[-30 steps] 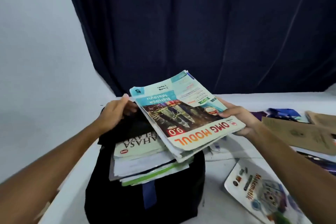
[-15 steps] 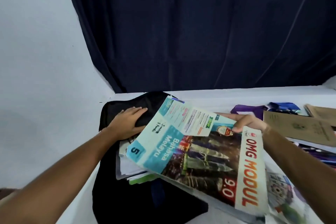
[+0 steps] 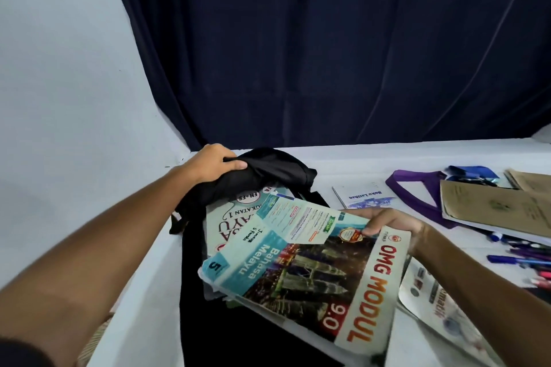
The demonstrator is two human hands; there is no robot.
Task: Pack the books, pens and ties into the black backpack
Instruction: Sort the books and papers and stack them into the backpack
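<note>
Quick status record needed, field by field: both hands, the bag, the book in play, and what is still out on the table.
left hand: grips the bunched top flap of the black backpack
right hand: holds the far edge of the OMG Modul book
OMG Modul book: tilted, over the backpack mouth, not yet inside
backpack contents: a pale workbook lies under the held book
left on table: purple tie, brown exercise books, pens, Buku Latihan notebook

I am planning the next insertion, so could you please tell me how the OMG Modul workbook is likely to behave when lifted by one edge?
The OMG Modul workbook is a soft-cover, held at its far edge by the right hand, so it would probably sag. Its glossy cover may slip. It looks thick, so likely fairly heavy.
</note>
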